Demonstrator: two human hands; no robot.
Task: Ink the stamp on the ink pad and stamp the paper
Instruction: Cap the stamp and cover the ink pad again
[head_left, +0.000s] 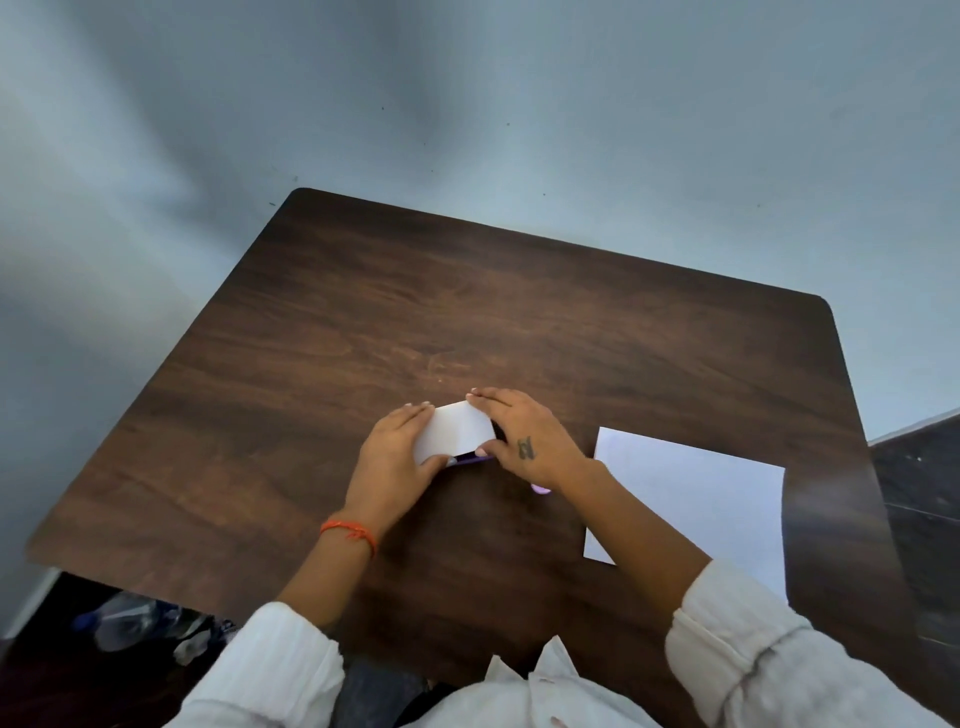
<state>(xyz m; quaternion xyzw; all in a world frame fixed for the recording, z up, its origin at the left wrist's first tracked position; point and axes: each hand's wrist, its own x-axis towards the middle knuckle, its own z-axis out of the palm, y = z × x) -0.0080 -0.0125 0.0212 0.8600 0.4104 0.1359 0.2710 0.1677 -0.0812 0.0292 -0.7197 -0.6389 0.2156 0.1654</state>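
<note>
In the middle of the dark wooden table (467, 312) lies a small ink pad case (454, 431) with a white lid and a purple base showing along its near edge. My left hand (392, 462) grips its left end, thumb at the front. My right hand (519, 431) grips its right end, fingers over the far corner. A white sheet of paper (717, 499) lies flat to the right. A small purple object (541, 489), perhaps the stamp, peeks out from under my right wrist and is mostly hidden.
The table's far edge meets a pale grey wall. Clear plastic bottles (135, 623) lie on the floor below the table's near left corner. A dark floor shows past the right edge.
</note>
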